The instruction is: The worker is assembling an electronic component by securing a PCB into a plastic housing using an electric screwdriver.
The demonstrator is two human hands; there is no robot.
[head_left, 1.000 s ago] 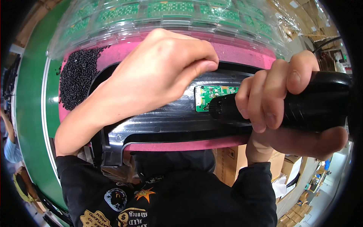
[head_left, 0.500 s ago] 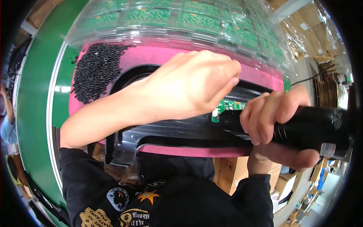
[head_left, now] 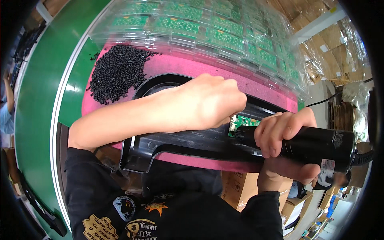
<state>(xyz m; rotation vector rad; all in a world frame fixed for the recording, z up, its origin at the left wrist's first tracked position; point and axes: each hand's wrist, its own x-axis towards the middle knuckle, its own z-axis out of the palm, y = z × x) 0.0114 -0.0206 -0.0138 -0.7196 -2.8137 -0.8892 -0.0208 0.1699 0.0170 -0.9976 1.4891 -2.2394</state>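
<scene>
My right hand (head_left: 285, 134) wraps round a black electric screwdriver (head_left: 324, 146), held nearly level. Its tapered front end points left, over a green circuit board (head_left: 245, 121). The board lies in a long black plastic housing (head_left: 188, 142), partly covered by the screwdriver and my hands. My left hand (head_left: 216, 102) is closed just above the board's left end, knuckles up. Its fingertips are hidden beneath it, so whatever they pinch does not show. A heap of small black screw-like pieces (head_left: 118, 74) sits beyond my left forearm.
The housing rests on a pink mat (head_left: 180, 64) on a green bench (head_left: 44, 104). Clear plastic trays (head_left: 192, 34) of green circuit boards stand along the far side. A cable (head_left: 340, 93) runs at the right. Cardboard boxes (head_left: 240, 190) stand below the mat's near edge.
The whole view has shifted slightly. My left hand has come down closer to the board, its fingers curling under. The screwdriver stays in my right hand with its tip still by the board.
</scene>
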